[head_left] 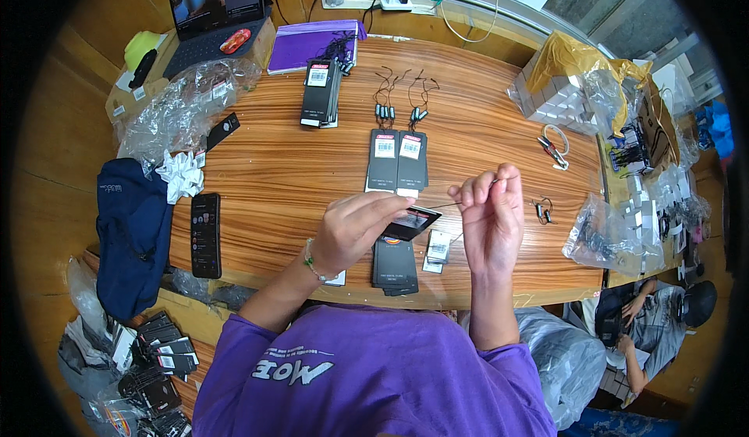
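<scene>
My left hand (355,230) is closed on a black hang tag (415,223), which it holds tilted above the table. A thin black cord (446,204) runs from the tag to my right hand (493,214), whose thumb and fingertips pinch its end. Just under the tag lies a stack of plain black hang tags (395,268), with a small pile of white labels (438,248) beside it. Farther off, two piles of labelled tags (383,164) lie side by side, their cords stretched away from me. A thicker stack of labelled tags (318,94) stands to their left.
Loose corded fasteners (544,212) and a clear bag (601,238) lie at the right, below small snips (552,151). White boxes (558,97) stand far right. At left are a phone (206,236), a dark blue pouch (131,238) and a tablet (214,8). Another person (659,320) sits lower right.
</scene>
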`<state>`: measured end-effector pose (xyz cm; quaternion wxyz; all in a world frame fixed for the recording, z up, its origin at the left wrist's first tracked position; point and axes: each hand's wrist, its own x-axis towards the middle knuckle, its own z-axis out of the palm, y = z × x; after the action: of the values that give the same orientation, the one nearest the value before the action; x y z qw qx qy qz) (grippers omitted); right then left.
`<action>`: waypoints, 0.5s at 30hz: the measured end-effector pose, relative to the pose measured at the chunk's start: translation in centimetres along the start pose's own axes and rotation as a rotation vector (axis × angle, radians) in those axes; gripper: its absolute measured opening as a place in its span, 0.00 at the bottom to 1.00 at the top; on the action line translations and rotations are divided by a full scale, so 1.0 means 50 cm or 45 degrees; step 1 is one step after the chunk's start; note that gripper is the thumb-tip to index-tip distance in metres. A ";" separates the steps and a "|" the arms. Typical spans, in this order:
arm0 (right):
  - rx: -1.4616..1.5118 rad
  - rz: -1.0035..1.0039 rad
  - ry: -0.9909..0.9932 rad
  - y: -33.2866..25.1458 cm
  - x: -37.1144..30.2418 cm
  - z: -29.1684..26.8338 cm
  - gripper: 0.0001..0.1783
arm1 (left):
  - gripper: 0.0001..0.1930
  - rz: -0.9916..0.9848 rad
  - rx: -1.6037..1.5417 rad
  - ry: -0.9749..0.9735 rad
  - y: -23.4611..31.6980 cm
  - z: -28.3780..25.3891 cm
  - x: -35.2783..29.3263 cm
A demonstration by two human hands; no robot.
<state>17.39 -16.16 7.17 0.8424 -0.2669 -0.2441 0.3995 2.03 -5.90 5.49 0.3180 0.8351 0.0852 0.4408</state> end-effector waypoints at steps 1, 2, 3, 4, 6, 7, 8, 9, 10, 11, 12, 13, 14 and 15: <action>-0.011 -0.066 -0.085 -0.003 0.005 0.003 0.05 | 0.09 -0.035 -0.009 0.028 0.000 0.003 -0.001; -0.069 -0.103 -0.098 -0.008 0.010 0.012 0.05 | 0.09 -0.071 -0.015 0.058 0.000 0.003 -0.002; -0.061 -0.110 -0.110 -0.013 0.012 0.017 0.05 | 0.08 -0.111 -0.045 0.036 0.002 0.002 -0.001; -0.053 -0.115 -0.121 -0.018 0.015 0.022 0.05 | 0.08 -0.152 -0.074 0.014 0.006 0.000 0.000; -0.060 -0.132 -0.124 -0.021 0.020 0.025 0.05 | 0.07 -0.216 -0.139 -0.008 0.009 0.000 -0.002; -0.051 -0.120 -0.124 -0.023 0.022 0.026 0.05 | 0.07 -0.237 -0.173 -0.008 0.009 0.003 -0.003; -0.041 -0.108 -0.124 -0.024 0.023 0.026 0.05 | 0.07 -0.258 -0.206 -0.007 0.009 0.005 -0.004; -0.031 -0.097 -0.125 -0.025 0.024 0.027 0.05 | 0.07 -0.297 -0.247 -0.017 0.010 0.005 -0.005; -0.021 -0.097 -0.135 -0.024 0.025 0.028 0.05 | 0.07 -0.336 -0.288 -0.027 0.010 0.006 -0.005; -0.011 -0.096 -0.145 -0.023 0.026 0.030 0.05 | 0.07 -0.376 -0.329 -0.037 0.010 0.006 -0.006; -0.002 -0.095 -0.154 -0.022 0.026 0.031 0.05 | 0.07 -0.394 -0.367 -0.076 0.012 0.004 -0.004; 0.001 -0.093 -0.177 -0.025 0.025 0.034 0.05 | 0.07 -0.411 -0.404 -0.116 0.014 -0.001 0.000; 0.007 -0.083 -0.200 -0.027 0.019 0.039 0.05 | 0.08 -0.436 -0.439 -0.152 0.015 -0.007 -0.003; 0.014 -0.073 -0.223 -0.030 0.013 0.046 0.05 | 0.08 -0.572 -0.526 -0.173 0.009 -0.013 -0.006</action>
<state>17.15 -15.85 9.95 0.8303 -0.2193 -0.3223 0.3983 1.27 -6.07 5.80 0.5754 0.7406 0.1548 0.3105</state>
